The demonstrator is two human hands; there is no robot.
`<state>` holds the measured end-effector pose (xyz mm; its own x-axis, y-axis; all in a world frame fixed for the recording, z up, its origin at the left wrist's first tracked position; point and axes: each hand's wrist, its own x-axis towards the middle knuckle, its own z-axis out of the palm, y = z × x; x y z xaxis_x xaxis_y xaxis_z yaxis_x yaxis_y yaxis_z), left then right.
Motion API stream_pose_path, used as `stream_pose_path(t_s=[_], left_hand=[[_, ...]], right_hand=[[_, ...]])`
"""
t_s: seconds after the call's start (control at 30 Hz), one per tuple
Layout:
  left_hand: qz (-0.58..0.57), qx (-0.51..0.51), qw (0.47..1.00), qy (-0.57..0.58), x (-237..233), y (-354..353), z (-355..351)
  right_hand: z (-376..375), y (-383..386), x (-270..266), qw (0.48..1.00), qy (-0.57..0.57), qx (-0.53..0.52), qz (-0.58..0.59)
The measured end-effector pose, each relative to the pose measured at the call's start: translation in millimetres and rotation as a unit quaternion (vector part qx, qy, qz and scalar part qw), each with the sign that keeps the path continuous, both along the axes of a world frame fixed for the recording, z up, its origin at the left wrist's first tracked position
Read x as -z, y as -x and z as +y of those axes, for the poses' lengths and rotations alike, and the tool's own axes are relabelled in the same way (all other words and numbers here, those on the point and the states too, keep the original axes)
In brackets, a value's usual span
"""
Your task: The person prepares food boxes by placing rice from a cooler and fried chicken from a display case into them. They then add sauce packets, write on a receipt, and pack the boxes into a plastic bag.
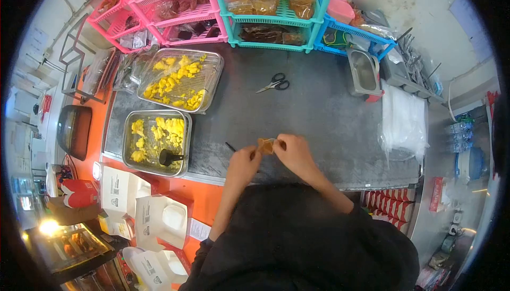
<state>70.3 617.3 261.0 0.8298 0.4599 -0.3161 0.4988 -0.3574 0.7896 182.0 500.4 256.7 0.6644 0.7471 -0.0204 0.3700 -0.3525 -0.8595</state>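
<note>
Between my two hands, just over the dark metal worktop (313,94), is a small orange-brown sauce packet (265,145). My left hand (245,163) pinches its left side with closed fingers. The fingers of my right hand (291,152) close on its right edge, where a pale strip shows. A thin black object (230,146) lies beside my left hand, partly hidden by it. Further back on the worktop rest black-handled scissors (276,82). Left of my hands, a metal tray (186,158) holds yellow food pieces and a black scoop (169,157).
A second tray (218,73) of yellow pieces sits behind the first. Pink racks (181,23) and teal racks (230,29) line the back. A steel container (364,73) and a stack of plastic bags (404,121) are at right. Open cartons (151,222) stand front left.
</note>
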Motion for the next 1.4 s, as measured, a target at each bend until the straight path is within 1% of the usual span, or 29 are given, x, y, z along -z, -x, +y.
stream_pose_path(t_s=[0.03, 0.07, 0.1, 0.13, 0.17, 0.23, 0.27, 0.33, 0.37, 0.43, 0.47, 0.53, 0.6, 0.63, 0.7, 0.73, 0.8, 0.83, 0.9, 0.93, 1.0, 1.03, 1.1, 1.13, 1.2, 1.23, 1.3, 1.33, 1.4], left_hand=[[0.088, 0.024, 0.995, -0.051, -11.4, -1.3, 2.0], [0.086, 0.022, 0.995, -0.052, -9.6, -2.5, 2.2], [-0.080, -0.016, 0.985, -0.151, -6.4, -4.0, 2.6], [-0.242, -0.052, 0.937, -0.245, -5.2, -5.0, 3.3], [-0.242, -0.054, 0.937, -0.248, -7.4, -7.3, 5.4], [-0.360, -0.013, 0.932, 0.034, -14.0, -11.6, 8.0], [-0.360, -0.015, 0.932, 0.033, -17.7, -13.2, 3.7], [-0.448, 0.002, 0.887, 0.113, -23.8, -17.7, -5.8], [-0.448, 0.000, 0.887, 0.112, -14.7, -18.0, -1.8], [-0.465, 0.049, 0.884, -0.011, 12.3, -18.6, 8.8], [-0.465, 0.045, 0.884, -0.011, 4.8, -19.4, 4.3], [-0.582, -0.013, 0.804, 0.123, -34.3, -19.2, -11.5], [-0.665, 0.007, 0.742, 0.086, -81.8, -14.4, -16.4], [-0.656, 0.030, 0.754, 0.029, -110.4, -4.6, -18.0], [-0.638, 0.029, 0.768, -0.051, -153.6, 10.1, -27.4], [-0.632, 0.005, 0.771, -0.075, -164.9, 13.6, -37.6], [-0.632, -0.012, 0.764, -0.131, -172.8, 16.3, -47.8], [-0.629, -0.016, 0.766, -0.130, -178.8, 23.0, -40.5], [-0.555, 0.206, 0.803, -0.066, -191.8, 39.5, -19.5], [-0.555, 0.202, 0.805, -0.063, -198.0, 38.2, -29.3], [-0.505, -0.122, 0.854, 0.039, -207.4, 29.7, -60.5], [-0.504, -0.125, 0.854, 0.041, -207.5, 27.3, -67.4], [-0.484, -0.220, 0.847, -0.003, -207.2, 24.1, -75.3], [-0.483, -0.222, 0.847, -0.002, -200.9, 21.3, -73.4], [-0.586, -0.175, 0.770, -0.183, -185.5, 12.2, -65.6], [-0.586, -0.176, 0.770, -0.182, -186.2, 15.1, -69.1], [-0.532, -0.230, 0.811, -0.087, -194.8, 21.2, -75.3], [-0.532, -0.230, 0.811, -0.087, -189.4, 18.2, -73.4], [-0.633, -0.182, 0.729, -0.186, -175.6, 9.0, -66.6]], right_hand=[[1.4, -3.7, -5.2, 0.999, 0.039, 0.009, -0.031], [3.1, -6.3, -11.9, 0.995, 0.075, 0.017, -0.064], [4.7, -6.6, -22.0, 0.995, 0.073, 0.014, -0.066], [6.3, -5.3, -34.7, 0.998, 0.051, 0.012, -0.034], [7.7, -3.7, -47.5, 1.000, 0.030, 0.009, -0.002], [9.8, -0.3, -75.2, 1.000, 0.004, -0.001, 0.004], [10.0, 1.4, -85.5, 1.000, -0.022, -0.009, 0.010], [9.3, 4.9, -95.2, 0.999, -0.044, -0.024, 0.006], [8.6, 6.7, -100.0, 0.997, -0.064, -0.037, 0.001], [5.5, 13.5, -113.0, 0.993, -0.102, -0.052, 0.008], [3.4, 17.1, -120.7, 0.988, -0.141, -0.065, 0.014], [-4.1, 23.4, -144.7, 0.975, -0.187, -0.114, 0.018], [-12.9, 27.9, -148.9, 0.931, -0.317, -0.180, 0.009], [-17.1, 33.6, -147.9, 0.933, -0.310, -0.183, 0.018], [-24.2, 44.5, -146.1, 0.853, -0.500, -0.146, 0.003], [-24.4, 46.1, -144.6, 0.856, -0.495, -0.148, 0.012], [-22.3, 45.2, -141.8, 0.793, -0.582, -0.180, -0.012], [-22.6, 42.8, -140.0, 0.794, -0.580, -0.181, -0.007], [-25.9, 38.5, -136.0, 0.794, -0.557, -0.243, -0.005], [-26.8, 40.3, -134.1, 0.797, -0.553, -0.243, -0.001], [-26.4, 44.1, -130.0, 0.790, -0.572, -0.216, 0.040], [-27.0, 44.6, -128.0, 0.791, -0.570, -0.217, 0.042], [-28.3, 44.6, -124.7, 0.797, -0.564, -0.212, 0.047], [-28.4, 44.7, -123.3, 0.798, -0.562, -0.213, 0.048], [-27.2, 44.8, -122.1, 0.788, -0.573, -0.217, 0.061], [-25.5, 49.0, -122.7, 0.789, -0.572, -0.218, 0.061], [-19.7, 62.6, -125.4, 0.770, -0.623, -0.108, 0.083], [-18.8, 64.6, -125.4, 0.771, -0.622, -0.108, 0.084], [-17.4, 66.8, -125.5, 0.772, -0.627, -0.081, 0.073]])
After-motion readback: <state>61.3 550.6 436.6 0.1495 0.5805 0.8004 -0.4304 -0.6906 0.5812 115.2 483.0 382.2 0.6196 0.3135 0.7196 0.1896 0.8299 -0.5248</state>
